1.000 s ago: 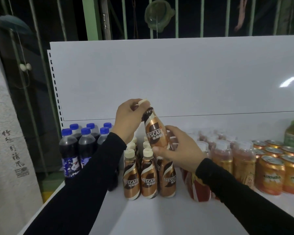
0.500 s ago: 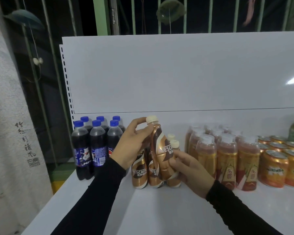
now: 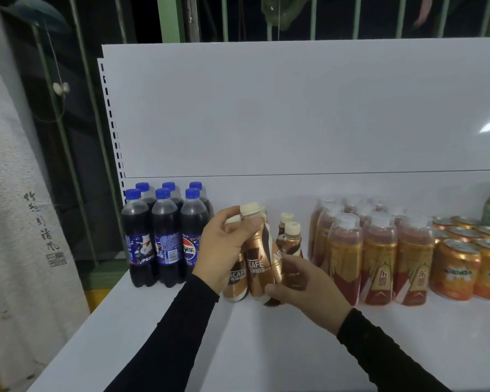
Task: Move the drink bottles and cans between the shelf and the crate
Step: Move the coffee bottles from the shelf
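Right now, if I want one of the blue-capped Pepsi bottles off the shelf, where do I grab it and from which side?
Take the front-right Pepsi bottle by its narrow neck just under the blue cap, coming from the front and above. It stands upright in a tight block of six, shoulders touching, so the body offers no finger room at the sides. The left hand already sits just right of it, gripping the Nescafe bottle.

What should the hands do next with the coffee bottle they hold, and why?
Probably set the coffee bottle upright on the shelf and let go. The left hand grips its neck, the right hand holds its base, and it leans slightly at the front of the other coffee bottles.
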Available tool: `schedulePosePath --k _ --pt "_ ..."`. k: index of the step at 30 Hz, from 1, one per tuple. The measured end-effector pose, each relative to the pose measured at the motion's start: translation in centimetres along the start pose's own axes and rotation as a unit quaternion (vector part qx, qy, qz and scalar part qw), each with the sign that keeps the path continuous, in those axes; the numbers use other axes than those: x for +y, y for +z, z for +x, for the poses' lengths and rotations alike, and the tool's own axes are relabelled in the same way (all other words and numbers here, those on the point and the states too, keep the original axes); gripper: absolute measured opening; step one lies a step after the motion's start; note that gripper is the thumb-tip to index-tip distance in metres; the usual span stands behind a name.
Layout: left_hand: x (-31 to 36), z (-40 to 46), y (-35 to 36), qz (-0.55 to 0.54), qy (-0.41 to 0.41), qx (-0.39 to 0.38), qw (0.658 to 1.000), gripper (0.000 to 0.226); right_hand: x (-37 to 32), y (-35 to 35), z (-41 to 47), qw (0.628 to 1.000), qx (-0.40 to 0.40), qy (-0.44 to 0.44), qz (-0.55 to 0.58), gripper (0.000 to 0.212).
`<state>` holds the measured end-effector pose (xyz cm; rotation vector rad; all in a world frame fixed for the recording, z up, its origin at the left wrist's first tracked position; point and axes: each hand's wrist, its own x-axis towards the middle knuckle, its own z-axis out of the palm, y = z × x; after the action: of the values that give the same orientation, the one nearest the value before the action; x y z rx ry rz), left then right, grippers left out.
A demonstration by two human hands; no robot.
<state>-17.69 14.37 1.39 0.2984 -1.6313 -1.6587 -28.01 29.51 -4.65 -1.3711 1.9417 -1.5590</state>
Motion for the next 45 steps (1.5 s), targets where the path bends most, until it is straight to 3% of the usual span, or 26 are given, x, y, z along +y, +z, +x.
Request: schedulePosePath --k 4,8,12,14,16,19,23,27,30,32,35,37,40,45 --pt "-0.3 -0.2 0.0 0.015 -0.009 -0.012 1.000 0.032 0.4 -0.2 -0.3 0.998 0.018 0.025 0.057 0.059" --pt "-0.5 -0.2 -0.2 -0.010 -0.055 -0.026 0.998 0.029 0.5 -0.2 -0.9 0.985 -0.031 0.036 0.164 0.042" --pt "-0.7 -0.3 -0.3 -0.032 -0.062 -0.025 0.997 0.034 0.8 0.0 -1.1 0.971 -0.061 0.063 0.221 0.041" --pt "-0.7 -0.6 -0.1 -0.054 -0.051 -0.015 0.997 0.034 0.9 0.3 -1.1 0.979 -0.052 0.069 0.183 0.054" --pt "-0.6 -0.8 0.2 -0.068 -0.044 0.001 0.997 0.033 0.9 0.5 -1.0 0.996 -0.056 0.039 0.056 0.070" --pt "-0.7 -1.0 0.5 -0.067 -0.035 0.009 0.997 0.034 0.7 0.8 -0.9 0.999 -0.009 0.016 -0.039 0.052" --pt "-0.8 -1.0 0.2 -0.036 -0.034 -0.006 0.999 0.034 1.0 0.5 -1.1 0.998 0.013 0.019 0.052 0.062" --pt "-0.9 -0.9 -0.2 -0.049 -0.057 -0.025 0.997 0.035 1.0 0.3 -1.4 0.988 -0.015 0.037 0.149 0.040" --pt "-0.9 -1.0 -0.2 -0.080 -0.059 -0.020 0.995 0.035 0.9 0.3 -1.4 0.976 -0.038 0.070 0.202 0.043" --pt "-0.9 -1.0 -0.1 -0.084 -0.050 -0.012 0.995 0.036 0.7 0.4 -1.6 0.985 -0.039 0.065 0.158 0.044" --pt "-1.0 -1.1 0.1 -0.061 -0.031 0.008 0.998 0.039 0.6 0.7 -1.4 0.998 -0.053 0.032 -0.029 0.082" --pt "-1.0 -1.1 0.1 -0.055 -0.022 0.012 0.998 0.040 0.6 0.9 -1.2 0.998 -0.028 0.022 -0.058 0.076" --pt "-1.1 -0.9 0.0 -0.031 -0.022 0.007 0.999 0.040 0.6 0.7 -1.1 1.000 0.000 0.019 0.003 0.070" --pt "-1.0 -0.6 -0.5 -0.051 -0.059 -0.010 0.997 0.030 0.3 0.6 -1.5 0.981 -0.036 0.047 0.183 0.052"
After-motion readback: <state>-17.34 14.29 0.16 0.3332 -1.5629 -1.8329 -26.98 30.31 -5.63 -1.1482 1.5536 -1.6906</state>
